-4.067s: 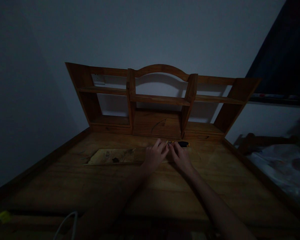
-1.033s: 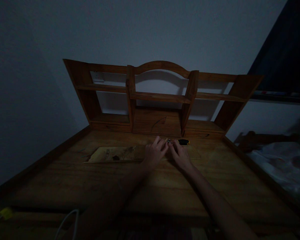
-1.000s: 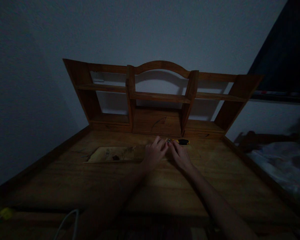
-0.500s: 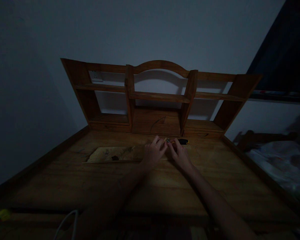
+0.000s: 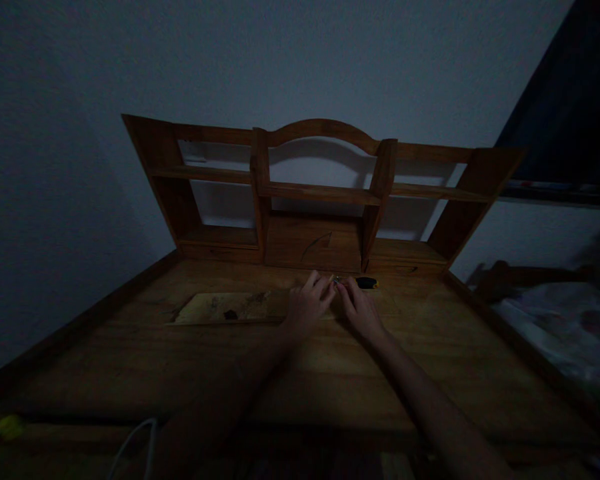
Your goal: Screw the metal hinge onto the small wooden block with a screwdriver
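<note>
My left hand (image 5: 307,303) and my right hand (image 5: 364,313) meet over the desk, fingertips pinched close together. Between them is a small piece with a metallic glint (image 5: 336,281), too small and dim to name. A black handle with yellow edges (image 5: 367,283) lies just beyond my right hand; whether it joins the small piece is hidden by the fingers. Under my left hand and forearm runs a long pale wooden board (image 5: 250,307) with a rough left end and dark knots.
A wooden shelf unit (image 5: 320,195) stands at the back of the desk (image 5: 220,360) against the wall. White cable (image 5: 153,433) and a blurred yellow thing (image 5: 9,427) are at the front left. Plastic-like sheeting (image 5: 560,327) lies off to the right. The light is dim.
Almost nothing differs. The fingertips of my right hand have shifted very slightly around the small piece; both arms stay in place.
</note>
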Tool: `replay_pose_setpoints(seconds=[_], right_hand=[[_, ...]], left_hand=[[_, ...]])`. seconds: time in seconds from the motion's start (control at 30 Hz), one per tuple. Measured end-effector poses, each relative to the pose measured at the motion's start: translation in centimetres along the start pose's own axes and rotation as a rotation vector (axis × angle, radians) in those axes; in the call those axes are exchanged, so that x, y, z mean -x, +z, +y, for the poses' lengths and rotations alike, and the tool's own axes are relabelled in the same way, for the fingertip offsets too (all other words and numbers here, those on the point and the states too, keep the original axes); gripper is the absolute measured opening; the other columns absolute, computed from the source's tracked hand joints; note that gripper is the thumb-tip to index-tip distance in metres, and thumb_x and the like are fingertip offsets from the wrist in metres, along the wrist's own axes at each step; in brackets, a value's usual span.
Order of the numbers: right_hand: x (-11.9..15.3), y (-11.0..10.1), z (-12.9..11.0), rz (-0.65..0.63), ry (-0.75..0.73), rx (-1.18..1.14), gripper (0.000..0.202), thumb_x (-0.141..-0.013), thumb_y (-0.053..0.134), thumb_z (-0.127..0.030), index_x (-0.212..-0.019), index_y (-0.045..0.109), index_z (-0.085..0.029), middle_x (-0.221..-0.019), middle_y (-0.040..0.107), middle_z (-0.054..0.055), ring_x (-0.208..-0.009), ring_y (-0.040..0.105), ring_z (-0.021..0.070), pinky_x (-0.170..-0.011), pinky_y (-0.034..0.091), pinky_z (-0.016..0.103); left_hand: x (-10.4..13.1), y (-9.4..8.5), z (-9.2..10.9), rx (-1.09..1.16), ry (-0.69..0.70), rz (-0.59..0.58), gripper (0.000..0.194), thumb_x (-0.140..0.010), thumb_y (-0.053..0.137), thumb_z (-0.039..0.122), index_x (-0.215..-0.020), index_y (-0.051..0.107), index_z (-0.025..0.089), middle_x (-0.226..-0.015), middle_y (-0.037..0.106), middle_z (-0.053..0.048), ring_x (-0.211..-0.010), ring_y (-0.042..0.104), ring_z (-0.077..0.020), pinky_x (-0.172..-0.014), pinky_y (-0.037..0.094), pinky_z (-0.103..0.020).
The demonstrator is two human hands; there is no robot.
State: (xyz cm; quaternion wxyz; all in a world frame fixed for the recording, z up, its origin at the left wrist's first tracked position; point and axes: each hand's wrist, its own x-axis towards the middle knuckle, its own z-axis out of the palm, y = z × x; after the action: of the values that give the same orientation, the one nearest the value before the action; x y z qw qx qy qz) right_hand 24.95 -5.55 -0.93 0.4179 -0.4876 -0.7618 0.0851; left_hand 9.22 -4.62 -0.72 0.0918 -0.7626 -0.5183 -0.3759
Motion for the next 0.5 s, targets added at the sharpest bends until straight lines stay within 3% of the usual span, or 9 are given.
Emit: replay_pose_setpoints(seconds=[0.13, 0.5], right_hand=[[0.05, -0.11, -0.15, 0.021, 0.013, -0.011, 0.024, -0.100, 0.037, -0.039, -0.109, 0.052, -0.024, -0.089, 0.071, 0.005, -0.075, 0.068, 0.0220, -0.065, 0.044, 0.029], [0.00, 0.09, 0.19, -0.010, -0.002, -0.017, 0.027, -0.101, 0.032, -0.038, -0.099, 0.055, -0.024, -0.084, 0.069, 0.005, -0.077, 0.067, 0.0217, -0.070, 0.044, 0.029]], left_hand=[[0.01, -0.02, -0.02, 0.008, -0.010, 0.002, 0.025, -0.098, 0.046, 0.037, -0.103, 0.068, 0.025, -0.101, 0.065, -0.004, -0.079, 0.064, -0.0152, -0.065, 0.042, -0.026], [-0.07, -0.25, 0.22, 0.006, -0.003, 0.005, 0.023, -0.097, 0.049, 0.035, -0.099, 0.068, 0.023, -0.099, 0.065, -0.004, -0.077, 0.063, -0.0154, -0.065, 0.042, -0.026]])
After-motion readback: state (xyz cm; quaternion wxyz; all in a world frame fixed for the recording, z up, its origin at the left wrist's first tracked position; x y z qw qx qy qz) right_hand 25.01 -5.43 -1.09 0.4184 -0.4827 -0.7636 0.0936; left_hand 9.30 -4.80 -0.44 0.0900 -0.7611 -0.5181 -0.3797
